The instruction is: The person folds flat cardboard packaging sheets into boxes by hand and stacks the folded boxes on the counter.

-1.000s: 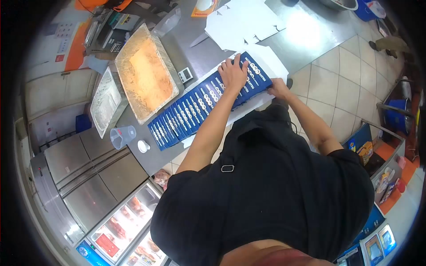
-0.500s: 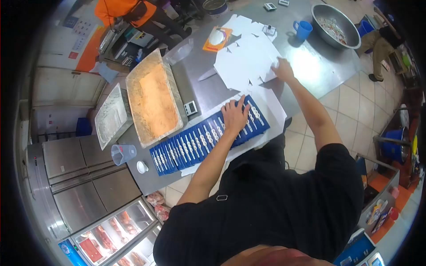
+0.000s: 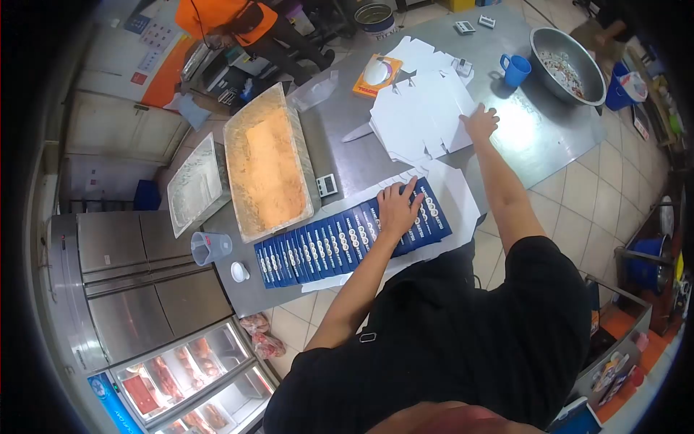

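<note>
Blue printed sleeves (image 3: 325, 249) lie fanned out in an overlapping row on a white cardboard sheet (image 3: 459, 195) near the table's front edge. My left hand (image 3: 398, 209) rests on the sleeves toward the right end of the row, palm down with its fingers spread. Beyond them is a stack of white cut cardboard (image 3: 423, 116). At that stack's right edge my right hand (image 3: 480, 123) hovers or touches, its fingers apart and nothing visible in them; whether it makes contact is unclear.
A tray of orange crumbs (image 3: 271, 166), a tray of white powder (image 3: 196, 186), a clear jug (image 3: 210, 248) and a timer (image 3: 327, 185) stand left. A blue mug (image 3: 515, 71) and a metal bowl (image 3: 567, 66) are at right. A person in orange (image 3: 242, 22) stands beyond.
My right hand has left the right end of the blue sleeves and moved out to the white cardboard stack. My left hand stays on the sleeves. The camera view has shifted.
</note>
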`<move>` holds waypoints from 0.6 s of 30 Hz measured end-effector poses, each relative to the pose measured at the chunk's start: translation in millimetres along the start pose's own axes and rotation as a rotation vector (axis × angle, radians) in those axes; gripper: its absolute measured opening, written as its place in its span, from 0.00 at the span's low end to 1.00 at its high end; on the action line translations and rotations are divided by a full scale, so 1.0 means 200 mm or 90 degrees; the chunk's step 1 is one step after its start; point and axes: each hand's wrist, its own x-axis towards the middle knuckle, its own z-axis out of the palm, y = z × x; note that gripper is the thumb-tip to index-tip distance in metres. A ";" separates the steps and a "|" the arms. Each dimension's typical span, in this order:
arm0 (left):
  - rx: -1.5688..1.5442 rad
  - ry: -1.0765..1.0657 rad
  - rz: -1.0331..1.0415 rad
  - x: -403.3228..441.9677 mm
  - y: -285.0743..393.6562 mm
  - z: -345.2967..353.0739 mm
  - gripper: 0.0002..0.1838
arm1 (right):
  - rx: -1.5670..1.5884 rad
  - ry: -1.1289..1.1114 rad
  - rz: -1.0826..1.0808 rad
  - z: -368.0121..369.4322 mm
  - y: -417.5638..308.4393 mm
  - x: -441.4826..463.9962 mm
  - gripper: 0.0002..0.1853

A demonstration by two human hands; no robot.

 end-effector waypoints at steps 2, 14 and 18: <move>-0.012 -0.036 -0.016 0.00 0.00 0.00 0.25 | 0.011 -0.003 -0.031 0.04 0.02 0.02 0.28; -0.568 -0.102 -0.226 0.10 -0.16 0.00 0.34 | 0.490 -0.184 -0.314 -0.54 -0.05 -0.11 0.12; -1.366 0.005 -0.465 0.20 -0.01 -0.39 0.42 | 0.480 -0.134 -0.440 -0.90 -0.03 -0.48 0.17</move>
